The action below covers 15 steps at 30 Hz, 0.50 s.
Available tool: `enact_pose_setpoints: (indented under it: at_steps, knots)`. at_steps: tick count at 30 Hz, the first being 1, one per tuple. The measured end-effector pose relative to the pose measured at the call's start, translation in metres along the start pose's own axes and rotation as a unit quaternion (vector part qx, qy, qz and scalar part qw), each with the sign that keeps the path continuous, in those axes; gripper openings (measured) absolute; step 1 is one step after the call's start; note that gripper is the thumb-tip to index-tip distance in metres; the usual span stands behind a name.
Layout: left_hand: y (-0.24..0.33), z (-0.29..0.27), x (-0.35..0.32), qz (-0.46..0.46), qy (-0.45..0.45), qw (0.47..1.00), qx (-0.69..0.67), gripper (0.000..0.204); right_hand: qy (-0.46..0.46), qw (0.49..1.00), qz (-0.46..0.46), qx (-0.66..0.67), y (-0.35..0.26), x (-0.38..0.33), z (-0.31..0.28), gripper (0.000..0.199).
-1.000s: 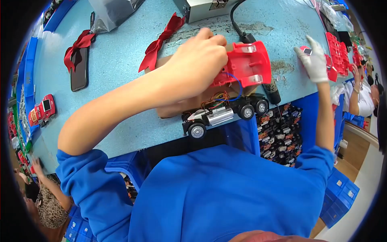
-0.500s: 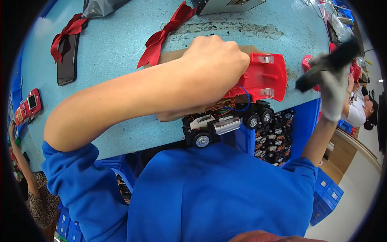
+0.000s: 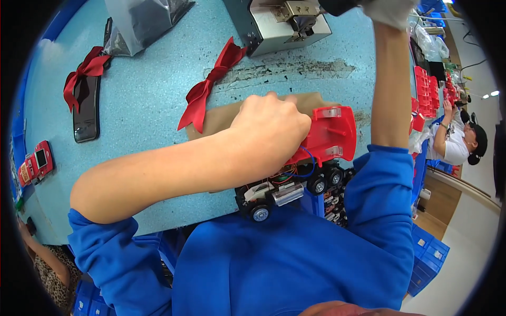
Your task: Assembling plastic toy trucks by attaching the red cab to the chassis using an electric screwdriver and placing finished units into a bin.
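Closed over the red plastic toy truck body [image 3: 334, 134] is my left hand [image 3: 271, 131], knuckles up, its fingertips hidden. The shell lies with its hollow inside showing. Right below it is the black wheeled truck chassis [image 3: 287, 196], on its side, with thin coloured wires running between the two. Brown cardboard [image 3: 216, 121] lies under my hand. At the top edge my right hand [image 3: 392, 11], in a whitish glove, is closed on a thick black handheld tool [image 3: 337, 5], mostly cut off by the frame. The tool is beside a metal box-shaped device [image 3: 287, 31].
Red ribbon bows lie by the cardboard [image 3: 211, 87] and over a black phone [image 3: 87, 118]. A grey plastic bag [image 3: 142, 26] is at the upper left, a red toy vehicle [image 3: 37, 163] at the left edge. Another person [image 3: 456, 137] sits at the right, near red shells [image 3: 426, 92].
My right hand has swung with the black tool from the right side up to the metal device. My left hand keeps its hold on the truck body. The view has shifted, showing more of the device.
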State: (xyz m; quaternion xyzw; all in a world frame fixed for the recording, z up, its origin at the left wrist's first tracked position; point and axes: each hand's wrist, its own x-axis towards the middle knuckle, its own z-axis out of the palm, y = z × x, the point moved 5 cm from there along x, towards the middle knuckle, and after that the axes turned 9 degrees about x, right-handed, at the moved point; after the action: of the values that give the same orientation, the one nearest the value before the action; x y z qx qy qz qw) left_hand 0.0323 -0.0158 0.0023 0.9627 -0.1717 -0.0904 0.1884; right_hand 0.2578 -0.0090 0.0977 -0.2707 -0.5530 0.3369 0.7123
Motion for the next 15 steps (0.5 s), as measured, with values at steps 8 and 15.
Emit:
enact_pose_setpoints:
  at_steps: [8,15]
  knots:
    - [-0.001,0.001,0.005,0.004,0.021,1.000,-0.001,0.014,0.315,0.823,-0.048,-0.470,-0.004,-0.019,0.060,0.022]
    - [-0.005,-0.001,0.008,0.008,0.045,0.999,0.011,0.016,0.198,0.629,-0.148,-0.737,-0.092,-0.121,0.071,0.016]
